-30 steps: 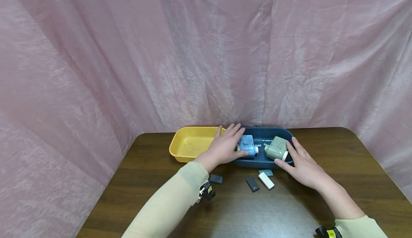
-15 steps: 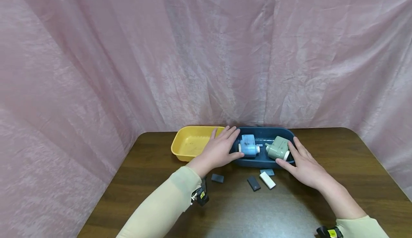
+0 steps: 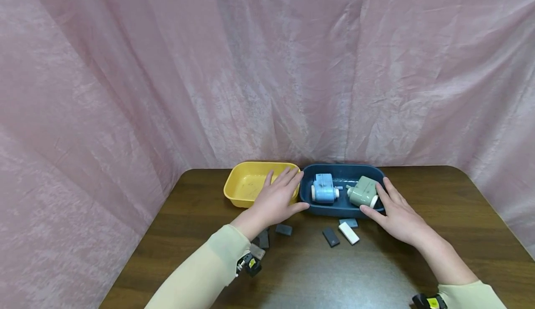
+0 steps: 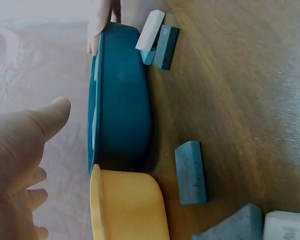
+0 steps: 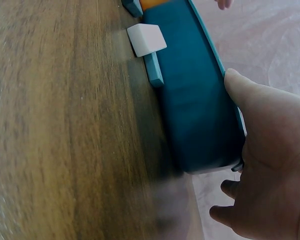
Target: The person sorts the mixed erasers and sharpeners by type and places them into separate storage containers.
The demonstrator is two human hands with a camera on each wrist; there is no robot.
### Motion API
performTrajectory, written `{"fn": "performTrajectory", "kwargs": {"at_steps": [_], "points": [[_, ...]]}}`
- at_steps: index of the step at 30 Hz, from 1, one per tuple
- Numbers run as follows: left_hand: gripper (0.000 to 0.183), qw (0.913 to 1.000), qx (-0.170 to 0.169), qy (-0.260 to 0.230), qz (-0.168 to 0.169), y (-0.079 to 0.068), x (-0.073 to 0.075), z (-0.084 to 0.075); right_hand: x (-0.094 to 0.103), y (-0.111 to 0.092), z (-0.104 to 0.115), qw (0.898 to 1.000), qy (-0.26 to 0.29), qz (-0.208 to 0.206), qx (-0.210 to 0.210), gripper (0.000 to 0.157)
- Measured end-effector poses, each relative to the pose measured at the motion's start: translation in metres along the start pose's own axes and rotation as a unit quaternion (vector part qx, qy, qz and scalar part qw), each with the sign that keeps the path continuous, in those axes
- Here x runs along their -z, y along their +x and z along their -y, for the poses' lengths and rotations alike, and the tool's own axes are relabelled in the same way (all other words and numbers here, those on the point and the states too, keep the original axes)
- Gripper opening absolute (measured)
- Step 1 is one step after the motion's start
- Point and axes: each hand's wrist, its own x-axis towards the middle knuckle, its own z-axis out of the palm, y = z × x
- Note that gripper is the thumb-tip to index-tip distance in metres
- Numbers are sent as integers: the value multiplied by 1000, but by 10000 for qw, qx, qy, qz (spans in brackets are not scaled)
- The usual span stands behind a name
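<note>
My left hand [image 3: 277,197] hovers with spread fingers over the right end of the yellow tray [image 3: 238,203], its thumb near the blue tray's left corner. In the left wrist view that thumb [image 4: 50,117] stands apart from both trays. At the far end of the dark blue tray [image 3: 326,211], my right hand [image 3: 397,218] rests on the rim, its thumb [image 5: 237,85] on the front edge. Inside the blue tray lie a light blue boxy device [image 3: 324,189] and a green one [image 3: 362,192], each with a cylindrical lower part and a white end cap.
In front of the trays lie a white block [image 3: 349,233], a dark block [image 3: 330,237], a blue block [image 3: 349,223] and a grey block [image 3: 283,229]. More blocks, one pale [image 4: 287,226], lie near my left wrist. A pink curtain [image 3: 267,67] hangs behind the wooden table [image 3: 301,276].
My left hand has moved left, from over the blue tray's left end to over the yellow tray, uncovering the light blue device. My right hand has stayed on the blue tray's right end.
</note>
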Motion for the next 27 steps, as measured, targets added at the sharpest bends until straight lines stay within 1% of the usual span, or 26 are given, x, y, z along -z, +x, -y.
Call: {"fn": "performTrajectory", "kwargs": {"at_steps": [6, 11, 20, 27], "points": [[94, 9999, -103, -56, -34, -13, 3, 0, 1, -2, -1, 10000, 20, -2, -13, 108], [95, 9998, -112, -122, -65, -25, 5, 0, 0, -3, -1, 10000, 20, -1, -20, 108], [94, 9997, -132, 88, -191, -46, 7, 8, 0, -4, -3, 10000, -12, -19, -17, 108], [93, 9994, -161, -14, -312, -60, 5, 13, 1, -4, -5, 10000, -9, -7, -24, 108]]}}
